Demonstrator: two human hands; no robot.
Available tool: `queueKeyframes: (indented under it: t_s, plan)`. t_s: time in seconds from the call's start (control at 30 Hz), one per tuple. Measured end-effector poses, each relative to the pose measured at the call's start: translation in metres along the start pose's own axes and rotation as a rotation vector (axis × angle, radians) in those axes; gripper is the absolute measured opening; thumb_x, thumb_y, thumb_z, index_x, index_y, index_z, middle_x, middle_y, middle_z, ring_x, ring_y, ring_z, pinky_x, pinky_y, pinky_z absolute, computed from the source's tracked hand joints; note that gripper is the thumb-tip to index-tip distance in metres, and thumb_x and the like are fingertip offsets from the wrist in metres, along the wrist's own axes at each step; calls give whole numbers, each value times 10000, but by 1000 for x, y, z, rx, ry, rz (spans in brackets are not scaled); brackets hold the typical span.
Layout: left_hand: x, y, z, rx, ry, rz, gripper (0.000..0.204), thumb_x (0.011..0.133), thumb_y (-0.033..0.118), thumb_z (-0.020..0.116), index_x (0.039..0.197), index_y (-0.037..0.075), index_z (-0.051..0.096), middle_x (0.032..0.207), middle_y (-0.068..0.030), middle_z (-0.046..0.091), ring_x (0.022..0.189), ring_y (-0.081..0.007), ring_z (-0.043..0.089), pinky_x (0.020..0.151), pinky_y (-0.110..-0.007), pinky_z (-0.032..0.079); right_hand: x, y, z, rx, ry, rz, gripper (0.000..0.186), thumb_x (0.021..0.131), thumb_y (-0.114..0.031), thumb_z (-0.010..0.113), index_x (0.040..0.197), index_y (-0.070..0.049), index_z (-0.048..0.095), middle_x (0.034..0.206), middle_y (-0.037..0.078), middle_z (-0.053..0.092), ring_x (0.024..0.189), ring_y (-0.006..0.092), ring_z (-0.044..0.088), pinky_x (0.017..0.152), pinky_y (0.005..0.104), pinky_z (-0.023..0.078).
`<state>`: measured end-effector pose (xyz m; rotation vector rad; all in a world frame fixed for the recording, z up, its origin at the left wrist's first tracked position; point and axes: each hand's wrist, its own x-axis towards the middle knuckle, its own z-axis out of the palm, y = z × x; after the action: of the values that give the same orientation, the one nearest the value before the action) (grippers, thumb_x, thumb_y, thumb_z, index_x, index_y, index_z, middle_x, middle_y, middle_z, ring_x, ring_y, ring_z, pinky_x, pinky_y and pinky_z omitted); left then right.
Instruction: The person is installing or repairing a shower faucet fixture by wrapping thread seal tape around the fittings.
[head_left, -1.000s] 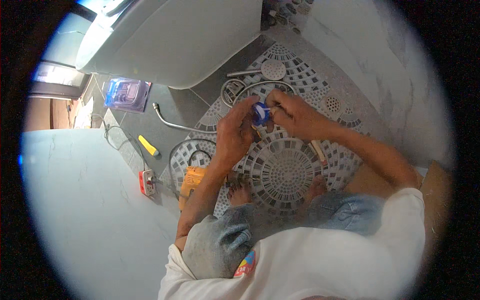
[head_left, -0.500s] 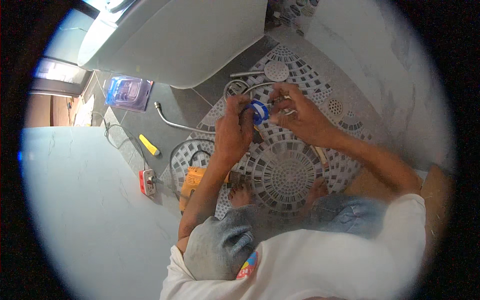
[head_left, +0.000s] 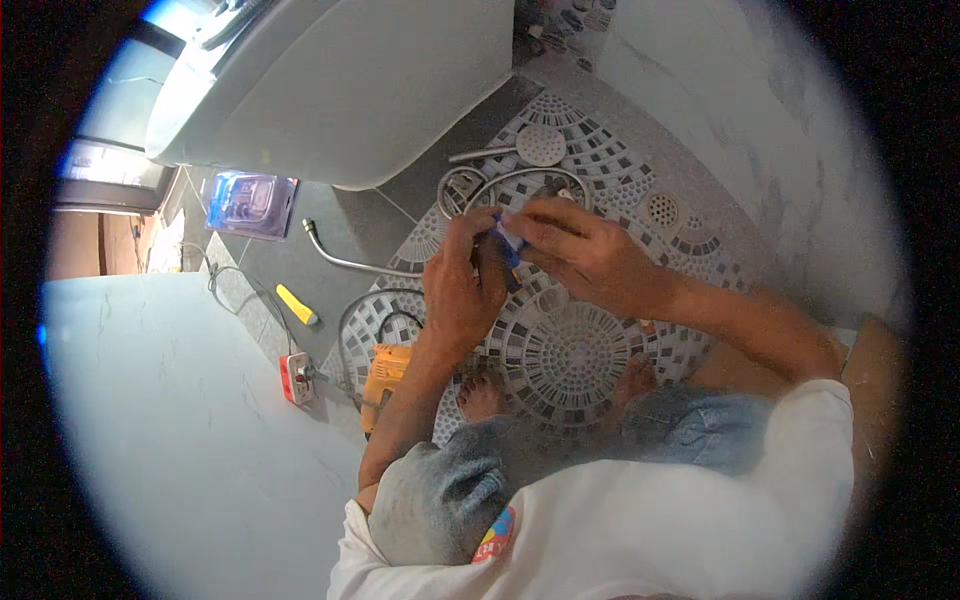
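A blue spool of white thread seal tape point(head_left: 511, 241) is held up over the mosaic floor. My left hand point(head_left: 463, 285) is closed around the spool's left side, thumb and fingers gripping it. My right hand point(head_left: 600, 262) meets it from the right, its fingers pressed together at the white tape and covering part of the spool. Whether a strip is pulled out between them cannot be made out. Just beyond the hands, a round shower head point(head_left: 541, 146) with its handle lies on the floor, and a coiled metal shower hose point(head_left: 362, 266) runs leftward beneath them.
An orange power drill point(head_left: 384, 378) lies beside my left forearm. Further left are a red-and-white socket block point(head_left: 296, 378), a yellow-handled tool point(head_left: 297, 304) and a clear blister pack point(head_left: 252, 205). A white tub-like fixture point(head_left: 400, 95) rises at the back; a floor drain point(head_left: 662, 210) lies right.
My right hand has moved left and slightly down onto the spool, now hiding much of it. The view has shifted a little; the shower head and hose stay on the floor.
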<state>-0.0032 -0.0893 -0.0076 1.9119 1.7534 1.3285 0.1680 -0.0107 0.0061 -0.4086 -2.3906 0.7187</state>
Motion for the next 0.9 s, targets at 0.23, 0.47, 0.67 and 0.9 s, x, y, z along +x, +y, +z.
queueKeyframes:
  t_s: [0.23, 0.47, 0.67, 0.9]
  plan:
    - [0, 0, 1, 54, 28, 33, 207, 872, -37, 553, 1064, 28, 513, 1053, -187, 645, 771, -314, 689, 617, -373, 541, 1, 7, -6, 42, -9, -30, 422, 744, 4, 656, 1161, -5, 589, 1135, 159, 592, 924, 317, 651, 785, 346, 562]
    - [1, 3, 5, 49, 85, 52, 226, 858, -19, 607, 1059, 35, 519, 1039, -158, 653, 809, -278, 676, 652, -344, 543, 12, 14, -9, 43, -27, 34, 344, 728, 22, 617, 1063, 0, 540, 987, 159, 573, 879, 354, 623, 763, 410, 531]
    - [5, 0, 15, -688, 128, -330, 162, 906, 64, 629, 1032, 44, 527, 1007, -70, 621, 821, -140, 627, 709, -280, 529, 11, 19, -1, 156, 50, 203, 353, 717, 63, 595, 1053, 14, 500, 1010, 180, 541, 938, 381, 587, 801, 428, 497]
    - [3, -7, 6, -1028, -60, -457, 130, 924, 59, 611, 1010, 44, 514, 1068, -76, 559, 914, -109, 590, 768, -264, 519, 14, 12, -14, 86, 55, 137, 322, 731, 109, 560, 1027, 9, 482, 985, 178, 525, 904, 374, 578, 770, 430, 482]
